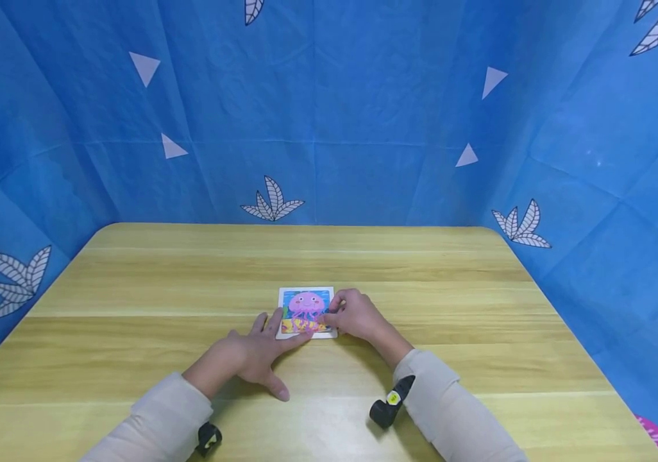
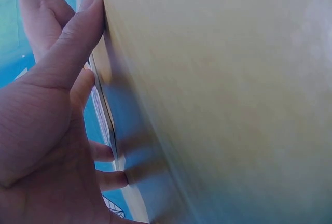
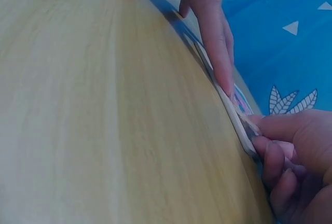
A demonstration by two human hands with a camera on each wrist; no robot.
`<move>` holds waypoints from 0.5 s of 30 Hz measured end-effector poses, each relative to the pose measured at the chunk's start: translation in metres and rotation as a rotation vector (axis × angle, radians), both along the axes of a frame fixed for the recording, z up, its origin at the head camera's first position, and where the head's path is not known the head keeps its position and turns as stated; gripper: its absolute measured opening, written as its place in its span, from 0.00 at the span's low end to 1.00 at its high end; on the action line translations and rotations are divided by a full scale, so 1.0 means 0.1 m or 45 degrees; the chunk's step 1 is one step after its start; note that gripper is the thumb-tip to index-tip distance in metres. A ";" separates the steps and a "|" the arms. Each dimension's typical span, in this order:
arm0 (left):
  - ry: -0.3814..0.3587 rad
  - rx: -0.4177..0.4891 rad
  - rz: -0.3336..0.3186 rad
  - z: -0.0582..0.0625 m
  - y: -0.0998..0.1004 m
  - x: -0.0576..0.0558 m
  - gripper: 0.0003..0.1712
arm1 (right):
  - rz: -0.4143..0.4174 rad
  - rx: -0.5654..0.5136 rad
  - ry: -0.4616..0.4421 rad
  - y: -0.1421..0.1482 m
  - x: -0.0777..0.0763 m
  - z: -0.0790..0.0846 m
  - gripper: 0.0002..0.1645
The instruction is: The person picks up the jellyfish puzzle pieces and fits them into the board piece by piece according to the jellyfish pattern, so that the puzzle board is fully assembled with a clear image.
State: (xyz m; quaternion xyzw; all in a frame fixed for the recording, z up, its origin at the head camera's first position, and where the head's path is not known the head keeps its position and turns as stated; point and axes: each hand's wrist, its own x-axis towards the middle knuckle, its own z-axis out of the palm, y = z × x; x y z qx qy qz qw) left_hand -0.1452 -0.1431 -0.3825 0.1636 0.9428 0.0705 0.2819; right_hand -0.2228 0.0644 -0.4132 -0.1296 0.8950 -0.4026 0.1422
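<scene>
A small flat picture board (image 1: 306, 289) with a white border lies on the table, showing a pink jellyfish over a yellow seabed. My left hand (image 1: 254, 356) rests along its lower left side with fingers spread; the index fingertip touches the lower edge, while the thumb stays off the board. At the lower right corner, my right hand (image 1: 359, 316) pinches a thin flat piece (image 3: 250, 125) between thumb and fingers. That piece tilts up a little from the board in the right wrist view. My fingers hide most of it. The left wrist view shows the board only edge-on.
The wooden table (image 1: 133, 282) extends around the board on all sides. Behind it and along both sides hangs a blue cloth (image 1: 363, 96) printed with leaves and triangles. A black strap device (image 1: 385, 410) sits on the right wrist, another (image 1: 209, 438) on the left.
</scene>
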 end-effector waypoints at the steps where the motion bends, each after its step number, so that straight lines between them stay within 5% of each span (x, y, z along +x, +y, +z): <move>1: 0.000 -0.001 -0.001 0.00 0.00 0.00 0.59 | 0.004 0.013 0.000 0.00 -0.01 0.00 0.15; 15: -0.001 0.020 0.000 0.02 -0.01 0.02 0.58 | 0.031 0.036 -0.138 0.02 -0.09 -0.01 0.19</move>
